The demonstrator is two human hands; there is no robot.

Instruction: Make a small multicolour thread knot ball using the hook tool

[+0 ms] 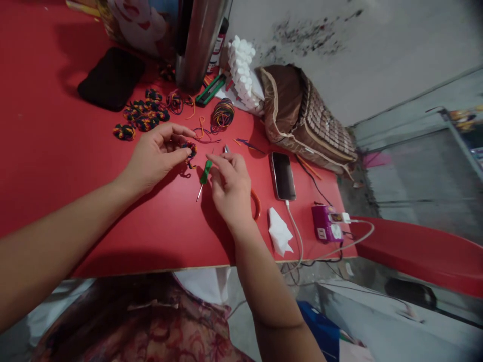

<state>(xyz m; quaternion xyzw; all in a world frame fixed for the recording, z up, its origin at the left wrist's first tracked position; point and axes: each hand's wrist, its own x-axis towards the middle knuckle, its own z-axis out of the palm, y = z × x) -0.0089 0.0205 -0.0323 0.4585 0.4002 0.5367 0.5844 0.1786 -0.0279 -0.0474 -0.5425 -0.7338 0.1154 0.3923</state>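
Observation:
My left hand (153,156) pinches a small crocheted piece (191,149) of dark multicoloured yarn between thumb and fingers. A short yarn tail hangs below it. To its right, my right hand (230,186) hovers low with thumb and index finger apart. Close to those fingertips is a green-handled crochet hook (206,172), its metal shaft pointing towards me. Partly hidden beneath the right hand are scissors, with their blade tips (226,149) and an orange handle loop (256,205) showing. Beyond the hands sit a ball of multicoloured yarn (223,112) and loose strands (204,131).
Several finished crochet pieces (145,114) lie beside a black pouch (112,79). Behind are a green cutter (210,90), a metal cylinder (199,45) and a brown bag (305,110). At right are a charging phone (283,176), tissue (279,232) and purple power box (322,223).

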